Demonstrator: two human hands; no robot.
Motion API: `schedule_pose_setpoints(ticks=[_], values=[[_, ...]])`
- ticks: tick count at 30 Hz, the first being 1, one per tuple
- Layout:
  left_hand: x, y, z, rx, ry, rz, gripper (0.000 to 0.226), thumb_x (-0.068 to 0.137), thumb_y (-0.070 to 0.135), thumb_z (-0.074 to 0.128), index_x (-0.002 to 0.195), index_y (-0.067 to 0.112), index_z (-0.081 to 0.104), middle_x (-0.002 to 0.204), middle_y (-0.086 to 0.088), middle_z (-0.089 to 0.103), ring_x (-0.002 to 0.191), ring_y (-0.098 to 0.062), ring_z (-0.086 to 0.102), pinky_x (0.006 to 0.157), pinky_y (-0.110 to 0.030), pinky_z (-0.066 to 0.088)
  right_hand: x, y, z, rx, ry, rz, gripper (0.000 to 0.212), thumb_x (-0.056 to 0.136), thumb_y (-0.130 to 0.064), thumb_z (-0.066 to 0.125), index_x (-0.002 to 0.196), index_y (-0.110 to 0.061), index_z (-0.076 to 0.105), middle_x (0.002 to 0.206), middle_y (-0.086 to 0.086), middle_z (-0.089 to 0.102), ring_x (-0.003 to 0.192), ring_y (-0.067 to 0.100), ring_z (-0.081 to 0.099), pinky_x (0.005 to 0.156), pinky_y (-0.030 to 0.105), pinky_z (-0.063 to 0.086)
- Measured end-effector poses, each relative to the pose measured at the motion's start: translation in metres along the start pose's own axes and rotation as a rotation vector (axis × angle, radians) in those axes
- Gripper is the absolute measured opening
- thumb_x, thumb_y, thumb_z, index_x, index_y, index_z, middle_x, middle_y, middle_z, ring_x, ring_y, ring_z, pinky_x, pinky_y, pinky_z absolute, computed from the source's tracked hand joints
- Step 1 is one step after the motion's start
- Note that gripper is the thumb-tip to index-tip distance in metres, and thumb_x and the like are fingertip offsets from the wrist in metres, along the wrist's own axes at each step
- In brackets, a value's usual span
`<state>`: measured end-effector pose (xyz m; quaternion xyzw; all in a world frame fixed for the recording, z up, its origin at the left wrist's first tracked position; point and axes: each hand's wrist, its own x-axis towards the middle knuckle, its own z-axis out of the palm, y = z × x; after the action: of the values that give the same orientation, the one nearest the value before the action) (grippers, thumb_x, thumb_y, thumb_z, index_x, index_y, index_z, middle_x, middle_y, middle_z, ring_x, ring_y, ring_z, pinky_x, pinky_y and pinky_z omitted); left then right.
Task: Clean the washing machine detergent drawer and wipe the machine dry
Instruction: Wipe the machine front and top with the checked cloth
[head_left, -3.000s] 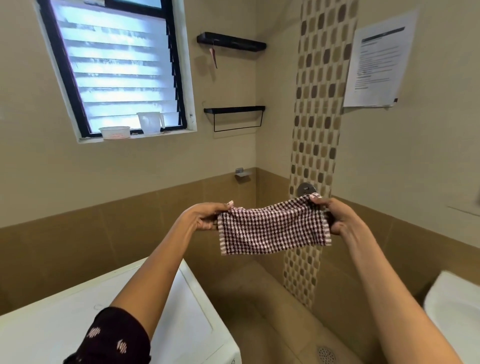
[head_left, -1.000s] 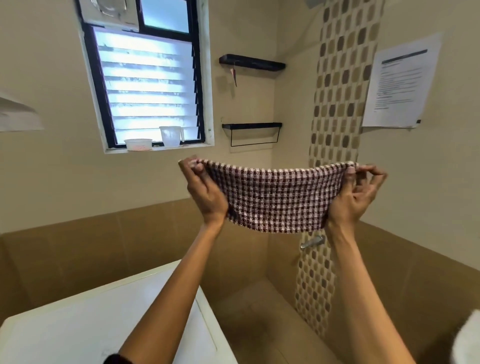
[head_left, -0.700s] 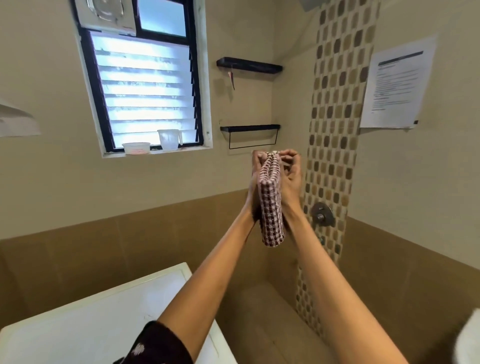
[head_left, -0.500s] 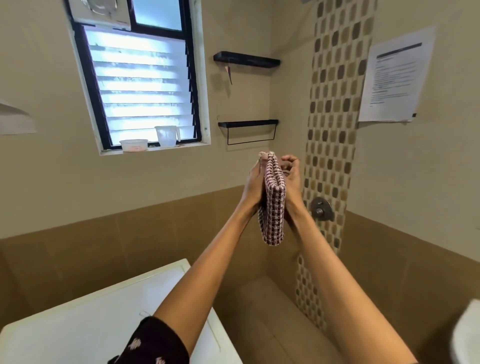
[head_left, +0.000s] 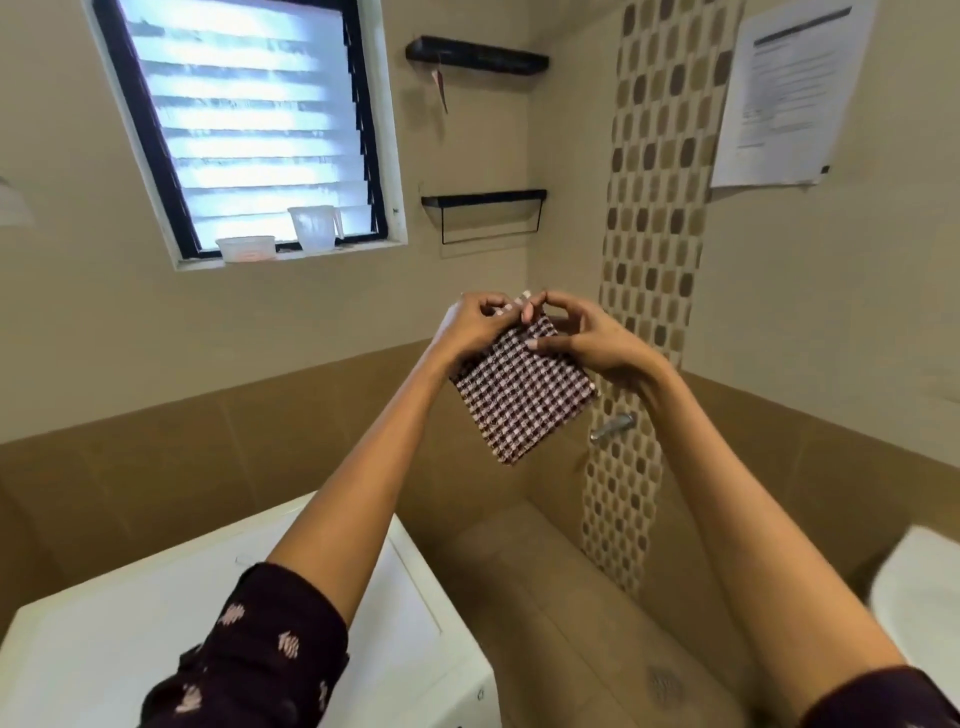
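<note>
Left hand (head_left: 470, 327) and right hand (head_left: 587, 340) pinch a folded checked cloth (head_left: 522, 397) above the white washing machine (head_left: 156, 613).

The washing machine (head_left: 104, 649) runs off the bottom edge, front hidden; the white fixture (head_left: 924, 587) is blurred, cropped. Print on the notice (head_left: 779, 104) is illegible.

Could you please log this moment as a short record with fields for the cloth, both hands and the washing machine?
Cloth: checked, folded square, held up in the air
Left hand: pinches the cloth's top corner
Right hand: pinches the same corner, thumb on the cloth's face
Washing machine: white top below the left arm, untouched
</note>
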<state>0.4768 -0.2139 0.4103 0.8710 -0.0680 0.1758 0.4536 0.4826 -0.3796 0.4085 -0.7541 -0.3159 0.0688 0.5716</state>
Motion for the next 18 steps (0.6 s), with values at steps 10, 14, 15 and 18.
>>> schedule_pose_setpoints(ticks=[10, 14, 15, 18], values=[[-0.020, -0.063, 0.039, -0.898, -0.167, -0.954, 0.083, 0.083, 0.072, 0.038, 0.142, 0.014, 0.030, 0.131, -0.028, 0.044, 0.116, -0.047, 0.048, 0.076, -0.061, 0.044, -0.006, 0.035, -0.025, 0.531, 0.276, 0.137, 0.048, 0.085, 0.021, 0.037, 0.124, 0.000, 0.055, 0.111, 0.008, 0.061, 0.093, 0.017, 0.063, 0.071, 0.019, 0.057], [-0.022, -0.053, 0.068, -1.250, -0.428, -0.999, 0.085, 0.082, 0.075, 0.036, 0.140, 0.014, 0.022, 0.127, -0.039, 0.046, 0.121, -0.055, 0.040, 0.090, -0.066, 0.034, 0.002, 0.054, -0.032, 0.658, 0.507, 0.134, 0.050, 0.085, 0.020, 0.040, 0.131, 0.001, 0.047, 0.127, 0.017, 0.051, 0.092, 0.020, 0.059, 0.065, 0.020, 0.057], [-0.022, -0.046, 0.075, -1.324, -0.431, -0.949, 0.081, 0.083, 0.072, 0.039, 0.136, 0.012, 0.025, 0.124, -0.039, 0.047, 0.118, -0.053, 0.042, 0.089, -0.067, 0.037, 0.004, 0.058, -0.034, 0.672, 0.552, 0.132, 0.052, 0.086, 0.019, 0.041, 0.133, -0.001, 0.045, 0.132, 0.017, 0.049, 0.094, 0.021, 0.059, 0.062, 0.020, 0.057], [-0.011, -0.026, 0.090, -1.423, -0.192, -0.736, 0.050, 0.091, 0.043, 0.052, 0.121, 0.005, 0.037, 0.123, -0.032, 0.049, 0.117, -0.046, 0.050, 0.086, -0.056, 0.048, 0.008, 0.071, -0.041, 0.731, 0.615, 0.143, 0.059, 0.086, 0.018, 0.043, 0.139, -0.008, 0.039, 0.140, 0.016, 0.043, 0.109, 0.027, 0.056, 0.075, 0.030, 0.057]])
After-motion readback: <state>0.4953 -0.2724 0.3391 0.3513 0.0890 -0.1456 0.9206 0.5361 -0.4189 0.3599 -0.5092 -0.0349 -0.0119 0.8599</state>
